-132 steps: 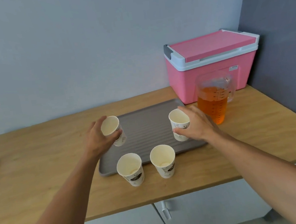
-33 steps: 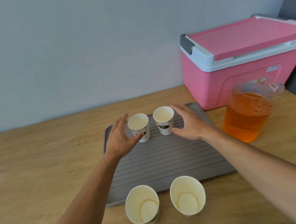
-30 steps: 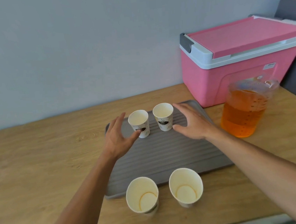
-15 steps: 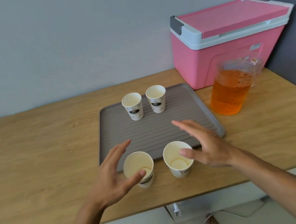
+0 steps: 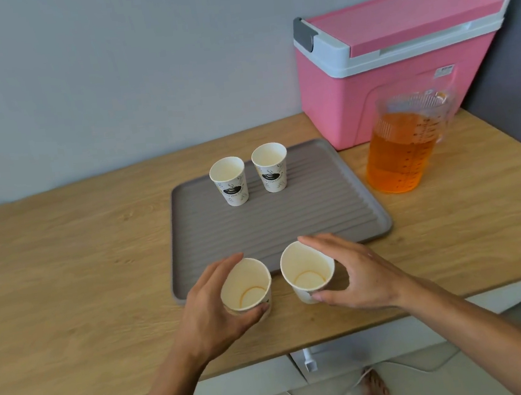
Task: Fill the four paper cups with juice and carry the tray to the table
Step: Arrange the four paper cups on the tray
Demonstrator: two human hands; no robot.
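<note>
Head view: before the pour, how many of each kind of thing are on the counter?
Paper cups: 4 (2 standing on the tray, 1 in the left hand, 1 in the right hand)
Tray: 1
Juice jug: 1
Pink cooler: 1
Total: 7

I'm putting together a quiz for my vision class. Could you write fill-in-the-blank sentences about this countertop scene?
1. The number of cups on the tray is ___.
2. The pitcher stands to the ___ of the tray.
3. The cooler behind the pitcher is ___.
4. The left hand holds the near left cup, the right hand the near right cup; both cups are ___ of juice.

Missing words: two, right, pink, empty.
</note>
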